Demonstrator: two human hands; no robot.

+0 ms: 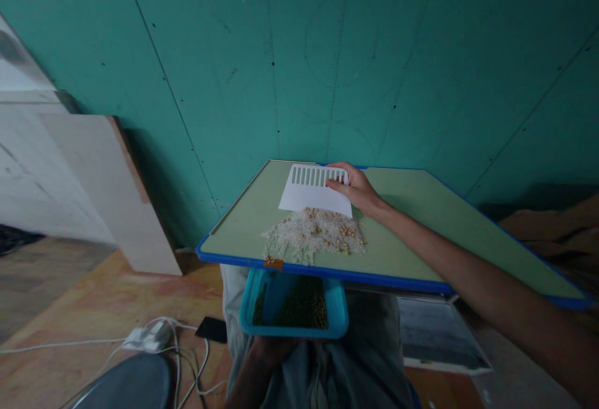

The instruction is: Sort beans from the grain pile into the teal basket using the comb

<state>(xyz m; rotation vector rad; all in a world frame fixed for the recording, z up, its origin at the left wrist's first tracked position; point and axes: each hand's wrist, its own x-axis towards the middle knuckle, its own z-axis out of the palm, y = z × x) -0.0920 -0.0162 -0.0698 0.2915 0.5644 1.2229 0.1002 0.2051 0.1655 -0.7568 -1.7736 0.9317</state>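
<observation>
Basically, nearest the camera: left hand [271, 349] in the lap, under the near end of the blue tray [294, 309]. It looks like it's propping the tray from below, but the fingers are dark and mostly hidden, so I can't tell how closed the grip is. The tray holds dark green grains with some yellowish ones, and sits directly beneath the counter's near edge, just right of the orange tape patch [274, 263].

Next out: counter [421, 253], a green board with blue edging, tilted up toward the far right. The grain pile [314, 237], white rice mixed with yellow kernels, lies on it just inside the near edge, almost straight above the tray. Its long axis runs left-right, roughly parallel to that edge.

Farther: white scraper card [312, 193], slotted along its far side, with its near straight edge touching the back of the pile. The card's long edge is parallel to the pile and to the counter lip.

Right hand [358, 187] has its arm stretched out from the right and its fingers curled over the card's far-right corner, holding it flat-ish on the board. It is the only hand at the pile; the left is well apart, below.

Key line: card, pile, counter edge, tray, all stacked along one near-far axis toward the body.

Floor at left: white power strip and cables [150, 337].
</observation>
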